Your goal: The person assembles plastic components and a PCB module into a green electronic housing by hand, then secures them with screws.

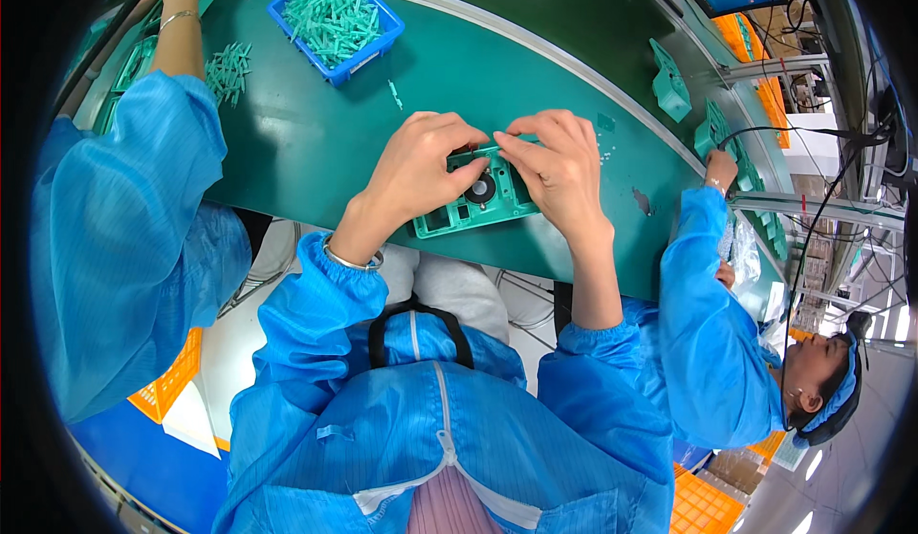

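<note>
Green housing (478, 215) with round black part (481, 189), on green table (287, 156) near its front edge. Left hand (426, 163), right hand (562, 169) at its far side, fingers bent, grip can't tell. Beyond: blue bin (371, 56), green pieces (330, 18) inside.

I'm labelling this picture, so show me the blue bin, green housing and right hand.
Blue bin (368, 58), head view, its outer wall.
Green housing (486, 216), head view, lower part of its face.
Right hand (566, 168), head view, its back.

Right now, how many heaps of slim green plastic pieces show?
2: one heap in the blue rectangular plastic bin, another heap on the green tabletop to its left; more may be hidden.
</note>
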The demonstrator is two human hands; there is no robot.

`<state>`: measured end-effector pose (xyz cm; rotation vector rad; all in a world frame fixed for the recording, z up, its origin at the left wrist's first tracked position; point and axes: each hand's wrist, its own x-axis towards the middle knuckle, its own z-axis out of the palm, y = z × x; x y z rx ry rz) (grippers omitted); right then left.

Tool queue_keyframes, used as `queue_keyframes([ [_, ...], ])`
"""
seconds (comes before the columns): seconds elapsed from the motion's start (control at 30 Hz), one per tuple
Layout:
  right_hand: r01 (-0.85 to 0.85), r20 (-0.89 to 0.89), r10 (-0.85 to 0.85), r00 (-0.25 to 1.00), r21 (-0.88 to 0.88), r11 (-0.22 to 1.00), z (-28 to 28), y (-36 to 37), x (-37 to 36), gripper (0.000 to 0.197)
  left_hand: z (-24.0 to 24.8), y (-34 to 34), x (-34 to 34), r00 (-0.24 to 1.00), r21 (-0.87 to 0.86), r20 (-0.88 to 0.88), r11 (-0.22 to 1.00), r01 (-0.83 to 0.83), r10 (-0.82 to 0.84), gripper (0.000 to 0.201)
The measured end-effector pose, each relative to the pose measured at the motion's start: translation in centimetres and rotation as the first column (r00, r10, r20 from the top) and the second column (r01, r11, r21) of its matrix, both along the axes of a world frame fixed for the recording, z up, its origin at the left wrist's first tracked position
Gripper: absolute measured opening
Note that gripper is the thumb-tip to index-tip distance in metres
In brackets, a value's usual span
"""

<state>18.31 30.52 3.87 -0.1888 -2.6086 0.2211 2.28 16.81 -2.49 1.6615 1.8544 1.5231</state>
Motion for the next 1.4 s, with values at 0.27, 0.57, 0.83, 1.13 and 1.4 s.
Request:
queue_keyframes([
  [0.27,-0.021,0.029,0.018,0.999,0.119,0.993,-0.23,-0.31,-0.05,0.017,-0.52,-0.09,-0.32,0.999,0.117,0.017,0.992,0.039,-0.041,0.018],
  [0.57,-0.031,0.024,0.026,0.999,0.242,0.97,-0.65,-0.22,-0.09,0.02,-0.83,0.07,-0.03,1.0,0.15,-0.012,0.988,0.027,-0.025,0.011],
  [0.83,0.015,0.005,-0.016,1.0,0.059,0.998,-0.58,-0.42,-0.2,0.016,-0.85,-0.01,0.02,0.999,0.179,-0.022,0.983,0.032,-0.029,0.007],
  [1.13,0.141,0.106,-0.123,0.987,-0.187,0.972,-0.26,-0.4,-0.53,0.01,-0.8,0.01,-0.05,1.0,0.128,0.011,0.991,0.022,-0.024,0.012],
  [1.4,0.159,0.098,-0.134,0.986,-0.341,0.926,-0.24,-0.39,-0.69,0.01,-0.57,0.4,-0.21,0.988,0.101,0.139,0.994,0.052,-0.066,0.012],
])
